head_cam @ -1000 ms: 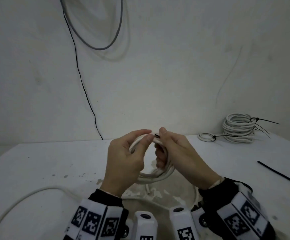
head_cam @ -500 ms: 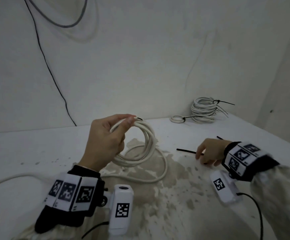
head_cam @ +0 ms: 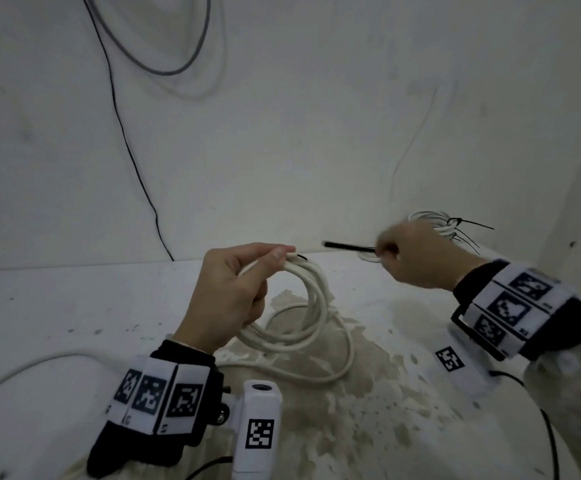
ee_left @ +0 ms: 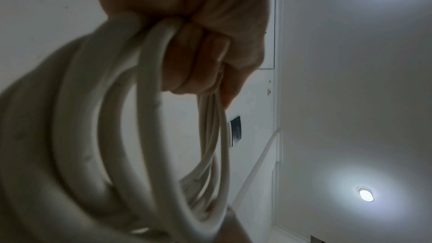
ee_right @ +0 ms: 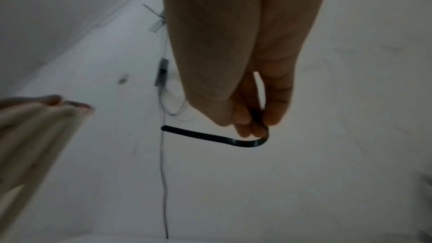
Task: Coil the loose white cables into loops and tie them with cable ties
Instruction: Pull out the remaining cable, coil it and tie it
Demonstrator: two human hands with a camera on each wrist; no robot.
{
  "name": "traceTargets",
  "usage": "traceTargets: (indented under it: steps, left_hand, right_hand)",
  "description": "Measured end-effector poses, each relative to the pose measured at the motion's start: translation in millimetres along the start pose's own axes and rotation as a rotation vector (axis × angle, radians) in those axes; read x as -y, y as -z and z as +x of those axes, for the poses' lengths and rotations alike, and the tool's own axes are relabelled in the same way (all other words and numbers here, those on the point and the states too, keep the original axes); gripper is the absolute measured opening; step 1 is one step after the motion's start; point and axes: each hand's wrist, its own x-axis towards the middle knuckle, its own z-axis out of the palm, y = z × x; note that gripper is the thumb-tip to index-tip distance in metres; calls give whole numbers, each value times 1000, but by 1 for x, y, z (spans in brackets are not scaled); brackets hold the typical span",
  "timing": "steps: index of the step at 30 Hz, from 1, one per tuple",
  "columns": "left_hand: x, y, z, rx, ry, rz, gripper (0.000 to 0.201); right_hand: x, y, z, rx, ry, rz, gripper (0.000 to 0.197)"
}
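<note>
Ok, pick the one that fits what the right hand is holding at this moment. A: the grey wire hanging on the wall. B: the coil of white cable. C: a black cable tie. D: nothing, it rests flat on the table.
C: the right hand pinches one end of a black cable tie above the table, while the left hand holds the white cable coil.

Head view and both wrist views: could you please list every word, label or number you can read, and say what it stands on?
No readable text in any view.
Wristbands: black-and-white square code patterns; tiny marks beneath them, too small to read.
Wrist cameras: one code square each, no words.
Wall plate: dark, with a faint mark, too blurred to read.
</note>
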Motion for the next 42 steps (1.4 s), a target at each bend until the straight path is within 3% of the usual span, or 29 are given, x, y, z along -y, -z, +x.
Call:
traceTargets:
  steps: [4,7,14,19,23,28,32,35,39,42]
  left_hand:
    - [-1,2,-1,67,40,7,18]
    - [-2,4,-1,83,75,-12,18]
    - [-2,7,2,59,129,-78,26]
    - [-4,6,1,46,159,-83,25]
    - [-2,5,2,43,169,-79,22]
    - [-3,4,1,33,175,-59,35]
    - [-4,13,5,-171,117,-158,27]
    - [-7,23,10,-300,147,-385,24]
    - [-10,26,11,-342,172,-559,22]
    - [-9,22,11,-326,179,-576,20]
  right_hand:
    - [48,22,12,-126,519,-49,24]
    - [68,28,11,-158,644,52,30]
    - [84,13,8,-294,486,608,22]
    - [87,5,9,-340,417,726,21]
    - [96,3,5,-358,494,792,16]
    - [102,-1,4,-274,399,1021,15]
    - [94,-6,-1,-196,329,1170,22]
    - [82,-18,-10,-104,241,1270,41]
    - [86,-37,-20,111,224,1575,72]
    - [102,-42,-23,103,170,1676,61]
